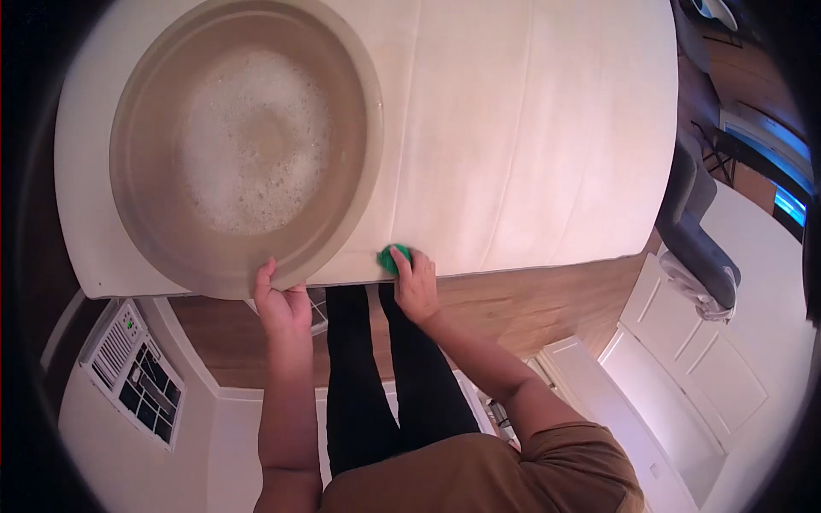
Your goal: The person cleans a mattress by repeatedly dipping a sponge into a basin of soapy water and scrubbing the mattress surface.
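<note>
A large beige basin (pixel 372 137) with foamy, soapy water (pixel 256 145) in it stands on a pale, seamed padded surface like a mattress (pixel 530 145). My left hand (pixel 282 303) grips the basin's near rim, with a fingertip over the inner side and the other fingers partly hidden beneath. To the right of the basin, my right hand (pixel 416 286) is closed around a green scrubber (pixel 393 258). The scrubber touches the padded surface close to its near edge; its exact form is partly covered by the fingers.
Wooden floor (pixel 513 316) lies below the near edge, where my legs (pixel 359 376) stand. A white air conditioner unit (pixel 137 368) is at lower left. On the right are a grey chair (pixel 693 214) with a cloth (pixel 697 286) and a white door (pixel 693 342).
</note>
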Motion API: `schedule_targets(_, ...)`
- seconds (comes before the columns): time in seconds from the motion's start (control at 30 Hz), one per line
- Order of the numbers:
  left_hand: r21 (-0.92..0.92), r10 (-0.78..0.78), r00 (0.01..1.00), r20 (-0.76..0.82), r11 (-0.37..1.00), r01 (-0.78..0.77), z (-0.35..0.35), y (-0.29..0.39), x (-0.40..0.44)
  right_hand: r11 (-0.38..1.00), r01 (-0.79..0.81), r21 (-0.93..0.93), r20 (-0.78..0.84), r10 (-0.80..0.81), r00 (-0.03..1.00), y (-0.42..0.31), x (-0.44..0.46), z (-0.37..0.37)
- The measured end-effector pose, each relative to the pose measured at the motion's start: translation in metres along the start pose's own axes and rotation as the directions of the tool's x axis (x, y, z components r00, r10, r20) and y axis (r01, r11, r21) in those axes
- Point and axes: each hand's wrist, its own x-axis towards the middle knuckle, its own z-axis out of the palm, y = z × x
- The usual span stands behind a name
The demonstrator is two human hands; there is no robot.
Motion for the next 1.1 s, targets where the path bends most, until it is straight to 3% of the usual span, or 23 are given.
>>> schedule_targets(0.07,0.004,-0.001,1.0,0.0,1.0,0.001,-0.001,0.004,-0.001,0.982,0.094,-0.163,-0.03,-0.1,0.995,0.013,0.067,-0.005)
schedule_targets(0.1,0.007,0.003,1.0,0.026,1.0,-0.004,-0.004,0.004,0.004,0.962,0.122,-0.244,-0.141,-0.159,0.977,0.02,0.125,-0.008)
schedule_targets(0.13,0.018,-0.001,0.999,0.043,1.0,0.001,-0.012,0.002,0.005,0.967,0.061,-0.248,-0.161,-0.103,0.982,0.01,0.187,-0.032)
schedule_targets(0.17,0.037,-0.008,1.0,0.03,0.999,0.007,-0.015,0.002,0.004,0.95,0.104,-0.296,-0.278,-0.189,0.942,0.01,0.244,-0.047)
schedule_targets(0.23,0.047,0.032,0.999,0.009,0.998,-0.032,-0.012,0.001,0.008,0.959,0.011,-0.284,-0.483,-0.153,0.862,0.01,0.323,-0.068)
schedule_targets(0.33,-0.029,0.033,0.999,0.029,0.999,-0.032,-0.015,-0.002,0.012,0.984,0.055,-0.172,-0.436,-0.126,0.891,0.017,0.246,-0.045)
schedule_targets(0.4,-0.03,0.053,0.997,0.064,0.998,-0.051,-0.002,-0.004,0.004,0.985,0.026,-0.172,-0.23,-0.066,0.971,0.019,0.11,-0.011)
schedule_targets(0.47,-0.025,0.076,0.993,0.089,0.997,-0.074,-0.003,-0.001,-0.002,0.986,0.144,-0.087,-0.054,-0.149,0.987,0.022,0.002,0.0)
schedule_targets(0.5,-0.007,0.064,0.992,0.109,0.998,-0.064,-0.006,-0.003,0.0,0.986,0.138,-0.094,-0.061,-0.144,0.988,0.031,0.006,-0.011)
schedule_targets(0.57,0.017,0.067,0.989,0.133,0.997,-0.07,-0.007,-0.002,0.002,0.939,0.229,-0.255,0.044,-0.225,0.973,0.05,0.045,-0.019)
schedule_targets(0.6,0.027,0.067,0.991,0.114,0.997,-0.07,-0.005,-0.002,0.0,0.918,0.198,-0.344,0.011,-0.207,0.978,0.052,0.094,-0.033)
schedule_targets(0.67,0.021,0.088,0.991,0.097,0.996,-0.091,0.0,-0.004,0.004,0.886,0.178,-0.427,-0.205,-0.287,0.936,0.055,0.204,-0.06)
schedule_targets(0.73,-0.001,0.128,0.988,0.081,0.992,-0.128,-0.002,-0.006,0.003,0.927,0.012,-0.376,-0.402,-0.175,0.899,0.049,0.287,-0.087)
schedule_targets(0.8,-0.028,0.132,0.985,0.112,0.991,-0.129,-0.007,-0.006,0.008,0.927,-0.008,-0.374,-0.448,-0.173,0.877,0.04,0.273,-0.08)
schedule_targets(0.83,-0.06,0.13,0.98,0.151,0.991,-0.122,-0.009,-0.007,0.008,0.962,0.051,-0.268,-0.407,-0.161,0.899,0.048,0.235,-0.068)
schedule_targets(0.87,-0.074,0.126,0.98,0.152,0.99,-0.116,-0.008,-0.007,0.01,0.973,-0.017,-0.23,-0.324,-0.06,0.944,0.043,0.175,-0.056)
schedule_targets(0.9,-0.069,0.124,0.98,0.155,0.991,-0.115,-0.009,-0.007,0.012,0.945,0.027,-0.326,-0.235,-0.109,0.966,0.06,0.112,-0.032)
schedule_targets(0.93,-0.063,0.125,0.98,0.154,0.991,-0.116,-0.012,-0.008,0.011,0.954,0.042,-0.298,-0.05,-0.06,0.997,0.062,0.047,-0.019)
schedule_targets(0.97,-0.073,0.133,0.98,0.15,0.99,-0.123,-0.014,-0.009,0.009,0.967,0.131,-0.219,0.021,-0.129,0.991,0.055,-0.003,-0.02)
schedule_targets(1.0,-0.071,0.135,0.981,0.136,0.989,-0.127,-0.014,-0.01,0.009,0.965,0.141,-0.22,0.014,-0.141,0.99,0.06,0.004,-0.029)
schedule_targets(1.07,-0.061,0.158,0.978,0.133,0.987,-0.151,-0.007,-0.006,0.009,0.873,0.354,-0.335,0.233,-0.287,0.929,0.077,0.029,-0.038)
schedule_targets(1.1,-0.053,0.148,0.983,0.11,0.988,-0.143,-0.002,-0.007,0.002,0.808,0.427,-0.405,0.242,-0.356,0.903,0.082,0.076,-0.048)
